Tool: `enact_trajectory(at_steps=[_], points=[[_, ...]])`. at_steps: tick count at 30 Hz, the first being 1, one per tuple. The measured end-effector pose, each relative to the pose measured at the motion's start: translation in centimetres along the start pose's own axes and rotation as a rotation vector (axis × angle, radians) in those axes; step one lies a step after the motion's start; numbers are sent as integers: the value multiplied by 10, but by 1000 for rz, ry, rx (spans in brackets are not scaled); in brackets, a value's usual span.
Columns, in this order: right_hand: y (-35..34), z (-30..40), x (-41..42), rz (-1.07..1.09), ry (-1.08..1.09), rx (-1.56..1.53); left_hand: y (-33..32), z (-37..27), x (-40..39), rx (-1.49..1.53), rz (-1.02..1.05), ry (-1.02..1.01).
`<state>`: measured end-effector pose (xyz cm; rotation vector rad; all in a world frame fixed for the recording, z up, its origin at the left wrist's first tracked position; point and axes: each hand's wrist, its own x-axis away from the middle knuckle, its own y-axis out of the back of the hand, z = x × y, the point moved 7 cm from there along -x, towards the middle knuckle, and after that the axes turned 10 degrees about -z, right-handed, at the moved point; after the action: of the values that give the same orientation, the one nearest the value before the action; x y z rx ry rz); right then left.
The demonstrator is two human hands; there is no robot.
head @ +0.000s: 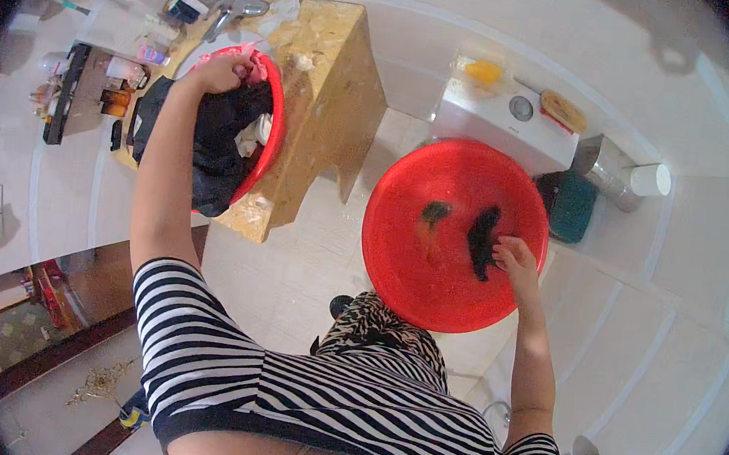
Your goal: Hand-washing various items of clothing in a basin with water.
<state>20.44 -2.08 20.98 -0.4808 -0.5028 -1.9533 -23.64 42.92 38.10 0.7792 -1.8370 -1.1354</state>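
Note:
My left hand (pixel 224 73) reaches into a red plastic basin (pixel 272 144) on the stone counter, its fingers closed on pink lacy cloth (pixel 258 70) at the far rim. Under that hand, black clothes (pixel 223 146) fill the basin and spill over its near side, with a white cloth (pixel 254 136) among them. My right hand (pixel 517 260) is over a second, wider red basin (pixel 400 271), fingers slightly curled and apart. Its fingertips are beside a black cloth piece (pixel 483 240) in this basin; contact is hard to tell. Farther left in it is a smaller dark piece (pixel 434 213).
A metal faucet (pixel 230 13) and bottles stand along the stone counter (pixel 326 57). Behind the wide basin is a white toilet tank (pixel 508 126) with a brush (pixel 563 110) on top. A teal bin (pixel 570 206) stands to its right, near a metal cylinder (pixel 607 170).

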Motion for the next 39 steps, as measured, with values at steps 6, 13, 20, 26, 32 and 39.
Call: enact_trajectory(at_steps=[6,13,20,26,32,39], points=[[50,-131,-33,-97,-113,45,49,-93,2,-449,-650,-98],[79,-240,-113,-320,74,870,-145,-306,33,310,-337,-544],[5,-285,-157,-506,-70,796,-559,-297,-1,903,186,39],[-65,-242,-161,-439,168,854,-668,-317,20,1766,664,950],[-114,-152,-82,-94,487,547,-612,-321,-10,1805,641,618],[-115,-146,-125,-452,269,572,-614,-297,4,2213,304,835]])
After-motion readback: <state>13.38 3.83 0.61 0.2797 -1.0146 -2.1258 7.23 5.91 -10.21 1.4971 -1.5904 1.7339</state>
